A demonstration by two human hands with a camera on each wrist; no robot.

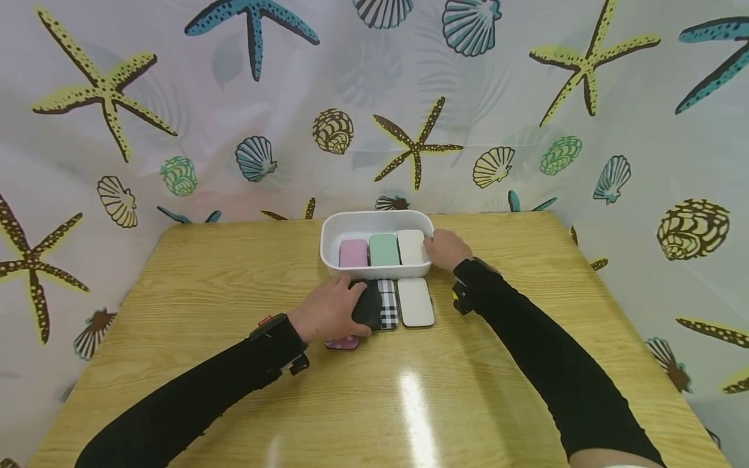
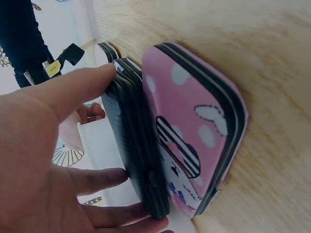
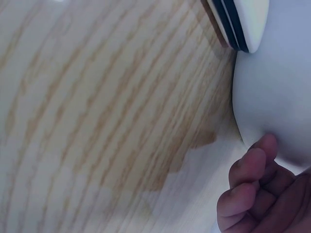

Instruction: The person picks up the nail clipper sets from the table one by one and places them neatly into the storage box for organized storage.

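Note:
My left hand [image 1: 332, 311] grips a small black case [image 1: 367, 305] by its edges, thumb on one side and fingers on the other. In the left wrist view the black case [image 2: 133, 141] stands tilted over a pink polka-dot case [image 2: 189, 121] with a cartoon figure. Beside it lies a black-and-white checked case [image 1: 389, 304], then a white case [image 1: 416, 302]. My right hand [image 1: 448, 249] holds the right end of a white bin [image 1: 331, 257], its curled fingertips [image 3: 248, 167] against the outer wall in the right wrist view.
Inside the bin, a pink case [image 1: 354, 253], a green case [image 1: 383, 249] and a white case [image 1: 411, 247] stand in a row. The wooden table [image 1: 246, 260] meets a shell-and-starfish patterned curtain [image 1: 292, 97] at the back and sides.

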